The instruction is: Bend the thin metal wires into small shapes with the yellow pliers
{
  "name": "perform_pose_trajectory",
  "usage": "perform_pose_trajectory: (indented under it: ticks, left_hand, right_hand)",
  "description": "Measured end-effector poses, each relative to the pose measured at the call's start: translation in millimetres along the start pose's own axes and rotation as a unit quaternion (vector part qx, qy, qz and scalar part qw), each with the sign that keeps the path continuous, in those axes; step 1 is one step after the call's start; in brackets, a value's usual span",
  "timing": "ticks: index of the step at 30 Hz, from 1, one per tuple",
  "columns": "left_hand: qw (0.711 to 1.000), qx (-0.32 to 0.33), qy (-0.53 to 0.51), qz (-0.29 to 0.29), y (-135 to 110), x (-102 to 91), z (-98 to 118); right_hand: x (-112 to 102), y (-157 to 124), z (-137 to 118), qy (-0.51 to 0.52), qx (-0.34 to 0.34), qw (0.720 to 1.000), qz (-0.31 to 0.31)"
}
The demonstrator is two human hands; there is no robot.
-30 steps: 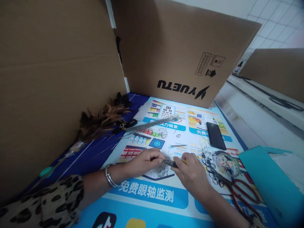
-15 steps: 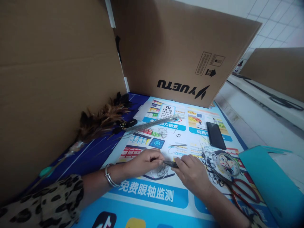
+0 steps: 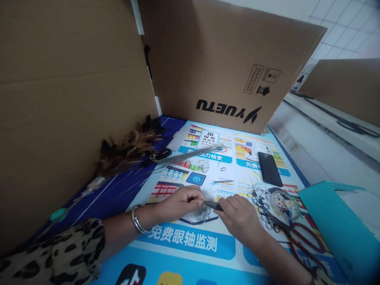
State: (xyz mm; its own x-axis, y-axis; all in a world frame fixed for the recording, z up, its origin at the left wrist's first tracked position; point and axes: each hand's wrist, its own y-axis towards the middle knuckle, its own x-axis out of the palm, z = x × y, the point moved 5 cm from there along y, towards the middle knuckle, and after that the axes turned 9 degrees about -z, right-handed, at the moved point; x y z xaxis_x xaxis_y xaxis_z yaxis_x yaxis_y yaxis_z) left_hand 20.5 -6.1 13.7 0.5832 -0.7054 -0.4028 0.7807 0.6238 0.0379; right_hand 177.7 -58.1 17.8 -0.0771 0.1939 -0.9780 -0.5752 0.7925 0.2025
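Observation:
My left hand (image 3: 181,201) rests on the printed poster (image 3: 190,245), its fingers pinched on a thin wire at its fingertips. My right hand (image 3: 242,217) is closed round small dark pliers (image 3: 214,205), whose tip meets the left fingertips. A little heap of bent wire pieces (image 3: 203,214) lies just below the two hands. A silver bangle (image 3: 136,221) sits on my left wrist, above a leopard-print sleeve (image 3: 56,257).
Cardboard walls (image 3: 71,99) stand left and behind. A feather duster (image 3: 127,148) and a bundle of straight wires (image 3: 190,154) lie at the back left. A black phone (image 3: 269,169), a tape roll (image 3: 285,204), small black rings, red-handled scissors (image 3: 305,241) and a teal box (image 3: 341,225) are on the right.
My right hand has turned slightly, hiding the yellow bit seen by its fingers a second ago. Both hands stay at the same spot on the poster.

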Motion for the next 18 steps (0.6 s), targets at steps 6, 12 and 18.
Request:
perform_pose_trajectory:
  ticks: [6,12,18]
  left_hand:
    - [1.000,-0.002,-0.009,0.004,0.0,0.5,-1.0]
    - [1.000,-0.002,-0.009,0.000,-0.5,0.7,-0.7]
    - [1.000,-0.006,-0.019,0.003,-0.3,-0.7,1.2]
  right_hand:
    - [1.7,0.1,-0.9,0.003,0.002,1.000,-0.007]
    - [2.1,-0.3,-0.4,0.016,0.010,1.000,-0.016]
    - [5.1,-0.3,1.6,0.059,0.033,0.997,-0.021]
